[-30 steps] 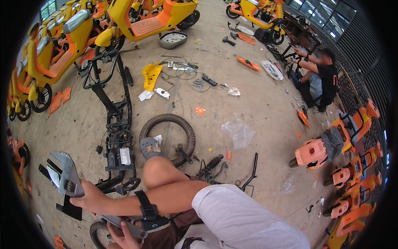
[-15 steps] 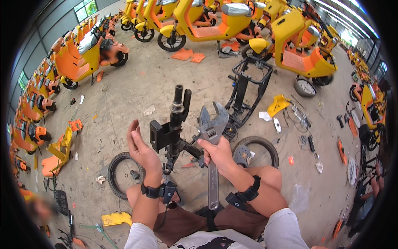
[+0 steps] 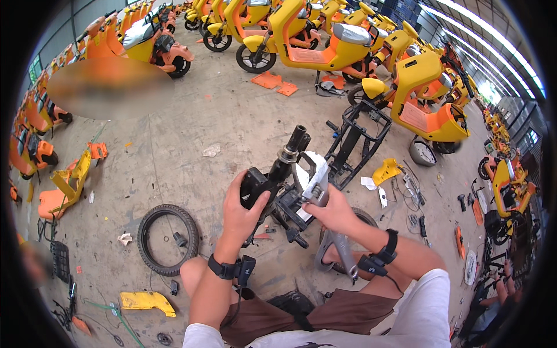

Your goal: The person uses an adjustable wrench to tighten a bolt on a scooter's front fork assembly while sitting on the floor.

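If the wrench point(image 3: 341, 250) is seating badly around the metal collar point(image 3: 287, 155), we could be slipping off and scraping our knuckles; we cannot tell whether its jaws are touching the collar. The black tube point(image 3: 280, 168) is leaning, so a loose left hold could be letting it twist or tip. The wrench handle is hanging near our brown shorts point(image 3: 362, 310), so a weak right grip could be dropping it on us.

Our left hand point(image 3: 239, 209) is curling around the black bracket point(image 3: 253, 184) beside the tube. Our right hand point(image 3: 333, 209) is gripping the wrench just below its head; the tube is standing between our two hands, its top rising above both.
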The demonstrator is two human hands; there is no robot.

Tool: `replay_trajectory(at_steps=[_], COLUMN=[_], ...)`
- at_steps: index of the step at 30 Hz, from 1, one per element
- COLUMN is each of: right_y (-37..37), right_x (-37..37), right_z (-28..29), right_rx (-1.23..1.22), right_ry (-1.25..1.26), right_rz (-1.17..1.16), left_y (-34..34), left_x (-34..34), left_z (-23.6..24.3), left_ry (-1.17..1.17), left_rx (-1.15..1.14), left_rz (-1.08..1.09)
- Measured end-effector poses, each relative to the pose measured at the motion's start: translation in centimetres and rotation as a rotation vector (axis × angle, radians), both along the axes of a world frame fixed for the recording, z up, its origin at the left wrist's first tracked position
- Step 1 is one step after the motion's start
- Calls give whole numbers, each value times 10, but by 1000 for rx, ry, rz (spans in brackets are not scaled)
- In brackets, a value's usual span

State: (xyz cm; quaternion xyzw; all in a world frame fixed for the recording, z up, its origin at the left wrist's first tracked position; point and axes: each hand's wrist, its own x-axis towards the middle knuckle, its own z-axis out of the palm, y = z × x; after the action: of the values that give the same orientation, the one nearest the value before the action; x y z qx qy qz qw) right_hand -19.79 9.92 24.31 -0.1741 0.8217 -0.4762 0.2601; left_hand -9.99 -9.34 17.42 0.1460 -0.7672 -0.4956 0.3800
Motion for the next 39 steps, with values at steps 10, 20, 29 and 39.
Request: replay_trajectory(at_steps=[10,20,29,39], right_y=[15,4,-3,12], right_x=[-35,-14,-13,-20], right_z=[19,39,44,40], right_rx=[34,-22,-157,-389], right_ry=[284,-102,-443,-701], right_rz=[229,119,53,93], left_y=[-4,-6,-4,-1], left_x=[0,3,2,1], left_z=[6,2,0,3], left_ry=[56,66,82,77], left_rx=[-68,-61,-67,-79], left_rz=[1,37,54,45])
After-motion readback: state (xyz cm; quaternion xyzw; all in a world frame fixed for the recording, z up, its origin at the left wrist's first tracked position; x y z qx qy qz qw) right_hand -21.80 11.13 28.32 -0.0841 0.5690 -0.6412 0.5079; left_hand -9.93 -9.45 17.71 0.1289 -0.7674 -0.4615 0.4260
